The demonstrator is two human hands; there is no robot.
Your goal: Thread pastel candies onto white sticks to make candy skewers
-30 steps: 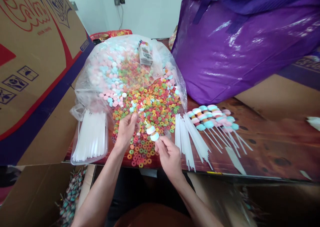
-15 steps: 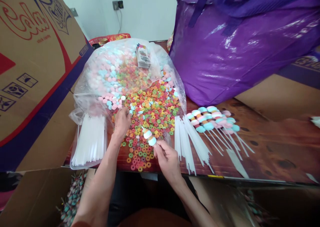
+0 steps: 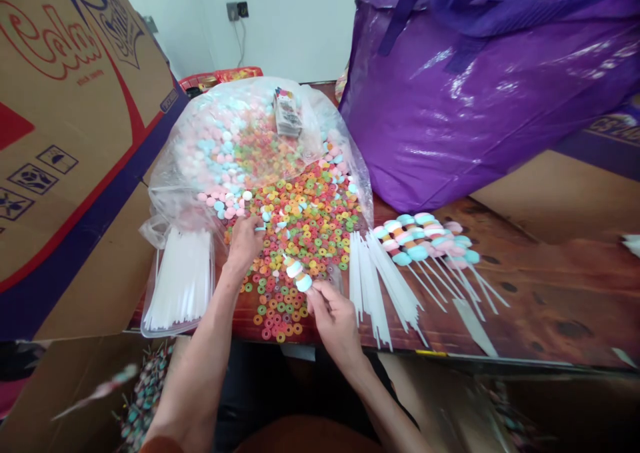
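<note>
My right hand point(image 3: 335, 313) grips a candy skewer point(image 3: 303, 282), threaded with blue-and-white marshmallows and orange gummy rings. Its tip points up and left over the loose candy. My left hand point(image 3: 246, 243) is closed at the near left side of the gummy rings point(image 3: 310, 220), and a small blue-and-white marshmallow point(image 3: 260, 227) shows at its fingertips. Past that hand lie pink, white and blue marshmallows point(image 3: 233, 203), partly under a clear plastic bag point(image 3: 165, 173). White sticks point(image 3: 380, 283) lie beside my right hand.
Several assembled candy skewers point(image 3: 430, 236) lie right of the sticks. A tub of white sticks point(image 3: 180, 280) stands left. A large carton point(image 3: 75, 173) and a purple bag point(image 3: 475, 93) flank the table. Below left, a blurred skewer point(image 3: 103, 390) appears near a heap of skewers point(image 3: 145, 393).
A blurred candy skewer has appeared at the lower left, above the carton. My left hand has shifted very slightly, and the blue-and-white marshmallow now shows at its fingertips. My right hand is nearly still.
</note>
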